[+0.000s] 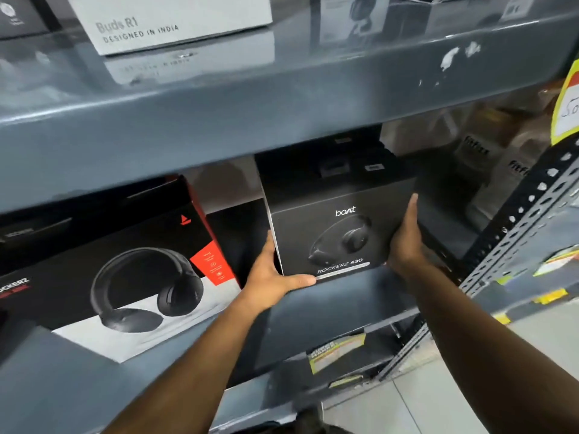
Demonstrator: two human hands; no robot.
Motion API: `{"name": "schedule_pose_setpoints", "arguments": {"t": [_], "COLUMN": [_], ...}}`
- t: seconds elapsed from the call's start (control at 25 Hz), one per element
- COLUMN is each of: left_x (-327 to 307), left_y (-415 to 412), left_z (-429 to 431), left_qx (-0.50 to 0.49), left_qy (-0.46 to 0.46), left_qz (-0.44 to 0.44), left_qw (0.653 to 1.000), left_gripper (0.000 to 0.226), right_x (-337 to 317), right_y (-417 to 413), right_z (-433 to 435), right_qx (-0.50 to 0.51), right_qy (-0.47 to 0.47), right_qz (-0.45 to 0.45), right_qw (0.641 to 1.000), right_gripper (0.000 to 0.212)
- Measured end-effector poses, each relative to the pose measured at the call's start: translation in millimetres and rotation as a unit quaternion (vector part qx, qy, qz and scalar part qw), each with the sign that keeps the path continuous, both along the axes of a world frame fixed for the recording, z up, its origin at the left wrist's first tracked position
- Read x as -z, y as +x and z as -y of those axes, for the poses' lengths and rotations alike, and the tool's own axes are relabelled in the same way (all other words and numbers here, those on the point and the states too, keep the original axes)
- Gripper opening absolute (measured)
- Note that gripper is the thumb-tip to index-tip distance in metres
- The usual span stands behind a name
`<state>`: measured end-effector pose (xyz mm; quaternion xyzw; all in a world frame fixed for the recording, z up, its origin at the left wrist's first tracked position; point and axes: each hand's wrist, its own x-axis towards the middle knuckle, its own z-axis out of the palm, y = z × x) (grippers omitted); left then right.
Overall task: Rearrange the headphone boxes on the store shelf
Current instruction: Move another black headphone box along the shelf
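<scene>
Black Rockerz 430 box sits clasped between left grip and right grip, mid-placement beside 1 larger headphone box on the shelf, task seemingly unfinished.

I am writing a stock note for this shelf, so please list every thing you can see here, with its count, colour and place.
Rockerz 430 box: 1, black, middle shelf, held between both hands.
Large headphone box: 1, black, white and red, middle shelf, left of the held box.
Buds R1 box: 1, white, upper shelf.
Shelf boards: grey metal.
Slotted upright: 1, grey, right side.
Yellow tag: 1, right edge.
Left hand: 1, on the box's left side and bottom edge.
Right hand: 1, on the box's right side.
</scene>
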<state>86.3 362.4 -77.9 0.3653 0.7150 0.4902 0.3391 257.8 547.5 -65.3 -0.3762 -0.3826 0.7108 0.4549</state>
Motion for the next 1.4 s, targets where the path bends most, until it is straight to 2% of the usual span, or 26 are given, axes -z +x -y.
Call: {"name": "schedule_pose_setpoints", "arguments": {"t": [0.12, 0.2, 0.36, 0.48, 0.6, 0.76, 0.88, 0.96, 1.0, 1.08, 1.16, 1.24, 1.28, 1.4], "left_x": [-0.7, -0.3, 0.5, 3.6, 9.6, 20.1, 17.3, 14.0, 13.9, 14.6, 18.1, 24.0, 28.1, 25.2], "left_y": [-1.2, -0.8, -1.8, -1.6, -5.2, -12.2, -6.7, 7.3, 16.8, 36.0, 49.8, 50.3, 44.0, 11.7], "left_z": [2.9, 2.2, -4.1, -5.6, -6.5, -8.6, -6.5, 6.3, 19.4, 63.5, 123.9, 180.7, 202.7, 248.5], "left_qx": [0.026, 0.036, 0.041, 0.036, 0.044, 0.051, 0.052, 0.027, 0.012, -0.008, -0.040, -0.122, -0.181, -0.339], "left_qy": [-0.032, -0.052, -0.067, -0.066, -0.075, -0.064, -0.054, -0.038, -0.022, 0.041, 0.073, 0.094, 0.114, 0.151], "left_qz": [-0.018, -0.024, -0.027, -0.024, -0.022, -0.026, -0.033, -0.017, -0.002, 0.008, -0.031, -0.114, -0.138, -0.103], "left_qw": [0.999, 0.998, 0.997, 0.997, 0.996, 0.996, 0.997, 0.999, 1.000, 0.999, 0.996, 0.981, 0.967, 0.923], "left_gripper": [0.114, 0.130, 0.130, 0.131, 0.135, 0.135, 0.138, 0.149, 0.150, 0.131, 0.102, 0.080, 0.071, 0.064], "right_x": [0.0, -0.1, -0.6, -1.6, 0.6, -1.3, -7.1, -6.7, -4.2, 5.6, 18.5, 20.8, 19.3, 14.8], "right_y": [-0.3, 1.7, 4.4, 3.3, 2.2, 3.9, 7.4, 10.7, 13.9, 21.0, 23.5, 16.1, 9.1, -21.3], "right_z": [-5.4, -4.4, -1.1, -2.5, -7.3, -7.7, -2.6, 11.4, 24.6, 69.1, 122.7, 164.6, 180.0, 205.7], "right_qx": [0.022, -0.005, -0.016, -0.010, -0.010, -0.005, 0.005, 0.048, 0.089, 0.157, 0.155, 0.094, 0.045, -0.121], "right_qy": [-0.012, -0.017, -0.016, -0.009, 0.011, 0.026, 0.057, 0.079, 0.123, 0.259, 0.397, 0.495, 0.517, 0.533], "right_qz": [0.006, 0.007, 0.029, 0.041, 0.035, 0.045, 0.062, 0.052, 0.051, 0.129, 0.200, 0.212, 0.205, 0.185], "right_qw": [1.000, 1.000, 0.999, 0.999, 0.999, 0.999, 0.996, 0.994, 0.987, 0.944, 0.882, 0.838, 0.830, 0.817], "right_gripper": [0.127, 0.122, 0.078, 0.054, 0.043, 0.043, 0.056, 0.066, 0.066, 0.053, 0.049, 0.045, 0.040, 0.034]}}
